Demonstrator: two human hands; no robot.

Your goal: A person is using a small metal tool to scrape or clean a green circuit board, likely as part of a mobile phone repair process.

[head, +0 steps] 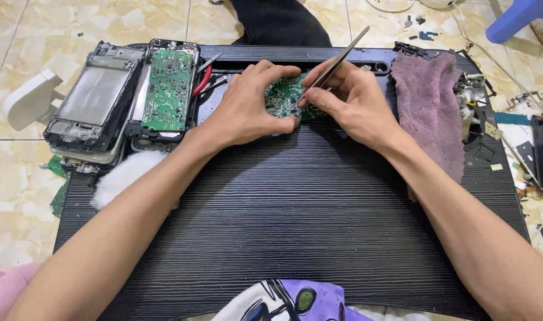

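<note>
Pinching a small green circuit board (286, 98) at the far middle of the surface (295, 202), the left hand (247, 104) curls closed around the board's left edge, thumb under, fingers over the top. Right hand (348, 98) is closed too, gripping slim metal tweezers (337, 62) like a pen, tips down on the board's face near its centre. Both hands close together, almost touching across the board.

Risk from here, as a judgement: the tweezer tips sit among tiny parts, so a slip or too much pressure could scratch a trace or flick a component off, and anything that small would vanish into the grooves of the dark ribbed surface or onto the cluttered floor. The board is held at one edge only, so it could pivot under the tool.

Now the surroundings. Black wood-grain surface, low to the ground. Far left: an opened phone frame (96, 98) with a second, larger green board (167, 89) beside it, red-handled cutters (203, 80) just to their right. White fluffy wad (126, 175) at the left edge. A mauve cloth (429, 104) drapes the right side, with scraps and small parts beyond it. Beige marbled floor tiles (21, 178) all around, a blue plastic stool leg (515, 18) at top right
</note>
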